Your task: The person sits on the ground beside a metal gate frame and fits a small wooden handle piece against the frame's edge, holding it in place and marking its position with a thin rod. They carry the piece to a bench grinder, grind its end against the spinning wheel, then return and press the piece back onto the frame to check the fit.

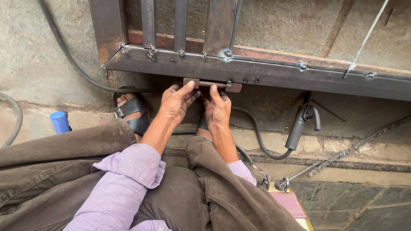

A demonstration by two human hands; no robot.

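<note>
Two hands hold one latch against one gate frame.

The left hand and right hand grasp a flat, rusty-brown rectangular steel latch plate, pressed under the grey welded steel gate frame; one black ribbed electrode holder hangs near.

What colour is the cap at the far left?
Blue; the cap shows in the head view.

Rusty brown latch plate, flat and level against the gate's lower rail, perhaps touching.
</note>
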